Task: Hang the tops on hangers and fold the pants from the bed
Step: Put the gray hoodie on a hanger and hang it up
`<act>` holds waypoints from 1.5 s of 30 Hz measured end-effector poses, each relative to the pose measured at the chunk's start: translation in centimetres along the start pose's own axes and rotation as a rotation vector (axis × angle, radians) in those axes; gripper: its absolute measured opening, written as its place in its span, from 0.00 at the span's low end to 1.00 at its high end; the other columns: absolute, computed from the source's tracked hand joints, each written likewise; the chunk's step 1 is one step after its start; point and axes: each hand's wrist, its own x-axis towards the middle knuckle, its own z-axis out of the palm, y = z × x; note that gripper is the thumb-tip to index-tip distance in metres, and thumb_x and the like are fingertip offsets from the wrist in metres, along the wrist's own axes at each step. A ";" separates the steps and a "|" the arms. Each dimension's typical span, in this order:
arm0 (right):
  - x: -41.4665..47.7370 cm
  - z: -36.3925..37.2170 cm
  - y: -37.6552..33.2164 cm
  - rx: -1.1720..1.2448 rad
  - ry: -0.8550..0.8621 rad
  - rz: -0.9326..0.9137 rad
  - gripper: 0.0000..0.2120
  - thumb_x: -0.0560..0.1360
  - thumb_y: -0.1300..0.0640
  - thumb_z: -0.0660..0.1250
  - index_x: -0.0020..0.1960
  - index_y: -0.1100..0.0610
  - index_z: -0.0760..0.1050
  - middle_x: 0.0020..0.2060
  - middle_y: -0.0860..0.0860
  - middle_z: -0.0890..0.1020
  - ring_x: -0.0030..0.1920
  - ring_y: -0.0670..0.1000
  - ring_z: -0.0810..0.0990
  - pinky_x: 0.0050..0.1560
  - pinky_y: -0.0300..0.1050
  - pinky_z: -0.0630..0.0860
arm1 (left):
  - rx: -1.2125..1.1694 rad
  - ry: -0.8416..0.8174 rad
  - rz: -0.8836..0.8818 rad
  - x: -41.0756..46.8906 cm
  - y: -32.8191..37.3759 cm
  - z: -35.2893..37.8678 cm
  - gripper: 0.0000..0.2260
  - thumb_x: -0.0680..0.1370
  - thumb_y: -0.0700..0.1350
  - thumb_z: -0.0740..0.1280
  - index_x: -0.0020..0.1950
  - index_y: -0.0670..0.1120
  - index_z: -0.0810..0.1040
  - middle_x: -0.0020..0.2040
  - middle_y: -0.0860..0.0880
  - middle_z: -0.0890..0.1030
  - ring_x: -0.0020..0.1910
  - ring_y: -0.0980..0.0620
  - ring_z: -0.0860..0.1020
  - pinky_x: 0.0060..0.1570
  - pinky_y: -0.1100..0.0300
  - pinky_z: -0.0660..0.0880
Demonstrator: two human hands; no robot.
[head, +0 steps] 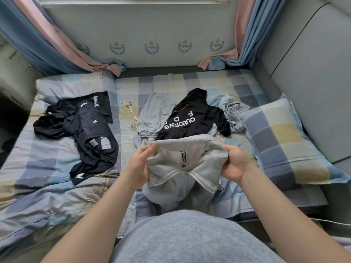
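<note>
Left hand (139, 164) and right hand (235, 162) each grip the collar of a grey zip sweatshirt (182, 186). The fleece looks thick, soft and floppy, so the shoulders seem the best hold.

We note a zip jacket (182, 173) at the near edge of the bed (57, 186), between our left hand (139, 166) and right hand (235, 164). Behind it, a printed shirt (193, 118) overlaps pants (153, 114). Left of those: a cord (131, 114), then a pile of tops (85, 126). Right of the shirt, a crumpled garment (232, 112) touches a pillow (281, 141).
</note>
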 end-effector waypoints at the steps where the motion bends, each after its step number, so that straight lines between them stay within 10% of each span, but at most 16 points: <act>1: 0.0 0.1 0.0 0.034 -0.010 0.001 0.23 0.85 0.53 0.54 0.74 0.65 0.67 0.68 0.64 0.70 0.69 0.61 0.70 0.76 0.57 0.61 | 0.146 0.057 0.065 0.0 -0.4 0.4 0.27 0.71 0.49 0.76 0.67 0.42 0.73 0.58 0.43 0.81 0.54 0.44 0.81 0.55 0.47 0.79; 6: -0.1 1.3 -0.4 0.089 -0.042 0.006 0.19 0.84 0.51 0.57 0.57 0.65 0.79 0.54 0.60 0.81 0.56 0.57 0.80 0.65 0.52 0.75 | 0.867 0.323 0.198 0.0 -3.2 1.7 0.06 0.79 0.44 0.66 0.45 0.43 0.80 0.37 0.46 0.81 0.39 0.45 0.79 0.40 0.52 0.76; 14: -0.4 0.4 -0.9 -0.122 0.031 -0.077 0.17 0.73 0.53 0.71 0.56 0.63 0.79 0.50 0.60 0.82 0.52 0.59 0.82 0.61 0.55 0.78 | -0.230 0.349 -0.137 -0.1 -0.7 4.1 0.12 0.85 0.40 0.57 0.64 0.39 0.75 0.49 0.41 0.81 0.43 0.47 0.80 0.40 0.56 0.82; 18: -0.1 -0.9 -0.7 -0.523 0.305 -0.289 0.19 0.67 0.59 0.78 0.54 0.60 0.76 0.47 0.58 0.81 0.41 0.54 0.82 0.42 0.49 0.79 | -0.139 0.298 -0.161 -1.5 0.3 5.5 0.15 0.85 0.44 0.56 0.66 0.39 0.76 0.61 0.37 0.81 0.60 0.39 0.79 0.64 0.43 0.75; 22: 0.2 -2.2 0.7 -1.077 0.453 -0.275 0.21 0.70 0.48 0.78 0.57 0.54 0.75 0.56 0.56 0.78 0.55 0.55 0.80 0.51 0.50 0.78 | -0.118 0.280 -0.159 -2.4 1.2 6.6 0.16 0.85 0.46 0.58 0.65 0.39 0.77 0.59 0.37 0.82 0.60 0.40 0.80 0.64 0.43 0.75; 28: 0.0 -1.5 3.6 -1.510 0.546 -0.044 0.22 0.74 0.35 0.66 0.52 0.54 0.75 0.44 0.54 0.80 0.39 0.55 0.83 0.36 0.50 0.83 | -0.072 0.275 -0.111 -3.1 1.0 6.9 0.14 0.85 0.45 0.57 0.65 0.44 0.78 0.59 0.41 0.82 0.58 0.42 0.81 0.62 0.45 0.77; 32: -0.5 -1.2 4.2 -1.311 0.515 0.065 0.16 0.77 0.45 0.67 0.48 0.59 0.77 0.31 0.61 0.84 0.28 0.60 0.84 0.30 0.56 0.83 | -0.020 0.329 -0.066 -3.6 0.8 6.3 0.12 0.85 0.45 0.56 0.62 0.49 0.78 0.59 0.45 0.82 0.57 0.46 0.80 0.56 0.51 0.78; 37: -0.9 -2.5 6.7 -0.588 0.469 -0.151 0.09 0.77 0.72 0.60 0.53 0.65 0.77 0.45 0.62 0.83 0.42 0.58 0.84 0.33 0.49 0.82 | 0.063 0.331 -0.092 -4.4 1.0 4.7 0.12 0.85 0.45 0.56 0.62 0.49 0.77 0.58 0.45 0.82 0.56 0.46 0.81 0.57 0.50 0.78; 42: -2.2 -1.4 11.4 0.247 0.423 -0.141 0.14 0.81 0.70 0.53 0.54 0.61 0.76 0.36 0.57 0.84 0.30 0.49 0.82 0.32 0.42 0.81 | 0.157 0.252 -0.163 -5.6 1.4 2.4 0.12 0.83 0.45 0.61 0.64 0.45 0.78 0.57 0.43 0.83 0.55 0.44 0.82 0.58 0.47 0.79; 45: -4.0 0.1 14.8 0.295 0.492 -0.284 0.13 0.82 0.69 0.56 0.50 0.61 0.78 0.35 0.56 0.86 0.31 0.50 0.84 0.30 0.42 0.81 | 0.269 0.168 -0.171 -6.5 1.3 0.5 0.11 0.81 0.45 0.64 0.61 0.44 0.79 0.60 0.42 0.81 0.58 0.42 0.81 0.62 0.41 0.77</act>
